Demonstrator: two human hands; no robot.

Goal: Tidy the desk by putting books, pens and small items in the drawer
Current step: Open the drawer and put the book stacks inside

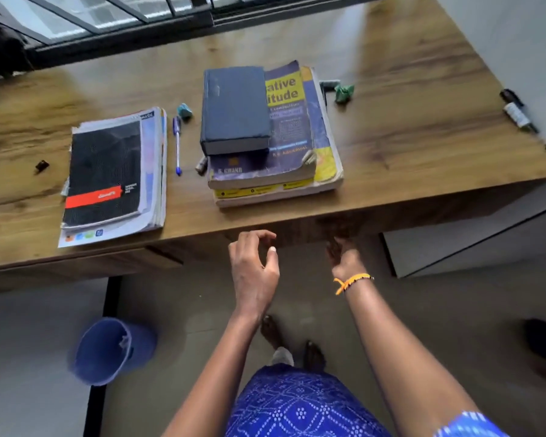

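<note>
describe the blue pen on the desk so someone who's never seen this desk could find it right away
On the wooden desk sit two book piles: a flat stack topped by a black notebook on the left and a taller stack of thick books in the middle. The pen lies in the gap between them, pointing toward the desk's front edge. It is the only long, thin, clear-and-blue item there; its neighbours are small crumpled lumps.

A brown wood-grain desk [407,99] carries a dark navy book [235,108] atop a purple-and-yellow textbook [293,127], beside a black notebook [104,171] crossed by a red band. A blue-and-clear pen [177,143] lies between them (with a teal scrap [184,110] at its tip). Below, a blue bucket [108,351] sits on grey floor [29,357]; the dress [297,405] is blue with a white diamond print, the wristband [350,282] orange.
</note>
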